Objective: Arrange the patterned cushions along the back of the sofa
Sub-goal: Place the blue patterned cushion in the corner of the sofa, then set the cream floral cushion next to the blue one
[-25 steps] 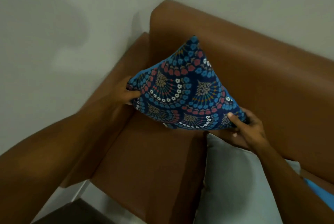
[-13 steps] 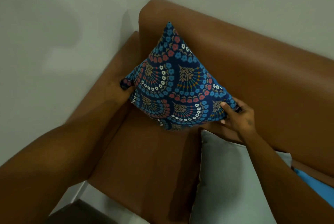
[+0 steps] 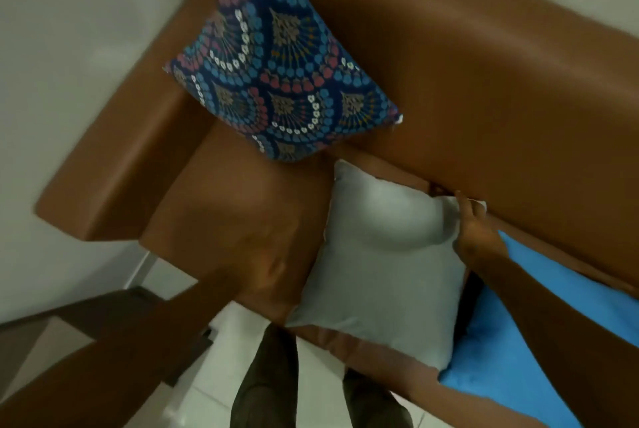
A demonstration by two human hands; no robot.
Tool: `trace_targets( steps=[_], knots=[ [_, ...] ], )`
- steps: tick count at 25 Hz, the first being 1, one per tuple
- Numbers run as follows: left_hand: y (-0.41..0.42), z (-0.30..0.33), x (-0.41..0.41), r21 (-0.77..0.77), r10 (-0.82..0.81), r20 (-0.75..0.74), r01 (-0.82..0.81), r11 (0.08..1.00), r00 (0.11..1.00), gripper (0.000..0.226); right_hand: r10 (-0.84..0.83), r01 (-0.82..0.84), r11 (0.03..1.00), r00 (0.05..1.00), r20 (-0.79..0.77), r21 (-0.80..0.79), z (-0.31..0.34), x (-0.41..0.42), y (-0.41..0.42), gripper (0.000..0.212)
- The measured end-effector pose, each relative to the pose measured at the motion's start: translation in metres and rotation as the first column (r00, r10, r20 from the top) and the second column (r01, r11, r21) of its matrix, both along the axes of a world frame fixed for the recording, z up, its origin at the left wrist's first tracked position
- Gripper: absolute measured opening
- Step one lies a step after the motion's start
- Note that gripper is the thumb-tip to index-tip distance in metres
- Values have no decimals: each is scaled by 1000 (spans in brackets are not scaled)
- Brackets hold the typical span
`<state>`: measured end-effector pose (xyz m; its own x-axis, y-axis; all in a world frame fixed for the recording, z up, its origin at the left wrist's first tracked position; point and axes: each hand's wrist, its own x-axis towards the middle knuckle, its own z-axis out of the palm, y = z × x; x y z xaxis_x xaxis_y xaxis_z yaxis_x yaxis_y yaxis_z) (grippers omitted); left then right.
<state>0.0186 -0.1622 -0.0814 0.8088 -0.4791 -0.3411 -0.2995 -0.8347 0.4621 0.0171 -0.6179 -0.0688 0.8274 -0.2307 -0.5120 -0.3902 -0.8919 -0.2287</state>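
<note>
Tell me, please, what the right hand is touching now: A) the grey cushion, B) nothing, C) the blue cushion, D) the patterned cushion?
A: the right hand grips the top corner of the grey cushion, while the patterned cushion leans untouched in the sofa corner.

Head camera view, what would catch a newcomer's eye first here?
The blue patterned cushion propped on one corner in the brown sofa's back corner. Below it a plain grey cushion lies on the seat, the right hand gripping its far corner, bright blue fabric beside it.
</note>
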Motion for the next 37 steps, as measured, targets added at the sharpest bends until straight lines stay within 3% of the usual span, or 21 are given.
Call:
trace_targets(
  steps=[2,3,4,6,8,11,13,15,18,20,22,24,26,28,30,32,34,37],
  knots=[
    [-39,-24,-94,60,-281,102,276,959,954,65,179,-185,974,982,-56,-132,-15,-36,-35,84],
    [-54,-34,-124,67,-340,106,335,940,934,77,245,-250,955,968,-55,-156,-22,-50,-49,87],
    [-71,-40,-147,46,-342,85,340,939,936,82,286,-290,944,957,-47,-157,-30,-60,-62,90],
    [-96,-52,-156,51,-290,194,285,957,937,87,358,-347,920,933,30,-184,-48,-60,-75,92],
    [-110,-62,-146,113,-216,191,197,974,958,108,426,-397,885,901,81,-243,-74,-48,-75,90],
    [-109,-87,-131,138,-164,128,146,980,978,130,439,-432,887,899,7,-166,-108,-34,-70,94],
    [-110,-91,-132,82,-77,57,72,994,995,118,394,-395,917,919,-32,-53,-116,-41,-76,89],
    [-109,-72,-122,-113,83,-61,-90,990,995,101,327,-325,943,945,-19,68,-95,-52,-81,85],
    [-101,-7,-90,-400,229,-383,-384,832,895,57,221,-240,904,971,94,354,-53,-80,-80,83],
    [-95,46,-52,-457,237,-463,-459,762,854,51,-2,-104,859,978,208,501,-19,-93,-78,69],
    [-94,91,-5,-492,273,-434,-480,727,858,47,-243,62,804,942,232,591,13,-89,-75,52],
    [-107,125,43,-478,403,-466,-607,634,788,33,-443,215,737,869,218,641,39,-76,-77,20],
    [-127,134,88,-373,588,-529,-790,487,612,22,-523,259,663,832,186,703,52,-59,-84,39],
    [-145,115,114,-193,659,-608,-887,420,444,15,-477,259,618,874,92,742,48,-48,-83,71],
    [-160,77,114,-37,606,-685,-850,525,404,25,-359,255,629,933,-16,734,33,-42,-77,96],
    [-169,46,99,-31,523,-749,-810,585,406,39,-261,163,749,964,59,642,15,-40,-70,108],
    [-173,30,93,-97,492,-770,-835,541,408,50,-279,169,792,955,103,586,5,-37,-66,106],
    [-174,18,92,-204,468,-791,-891,405,394,69,-311,141,825,922,231,547,4,-44,-59,74]
  ],
)
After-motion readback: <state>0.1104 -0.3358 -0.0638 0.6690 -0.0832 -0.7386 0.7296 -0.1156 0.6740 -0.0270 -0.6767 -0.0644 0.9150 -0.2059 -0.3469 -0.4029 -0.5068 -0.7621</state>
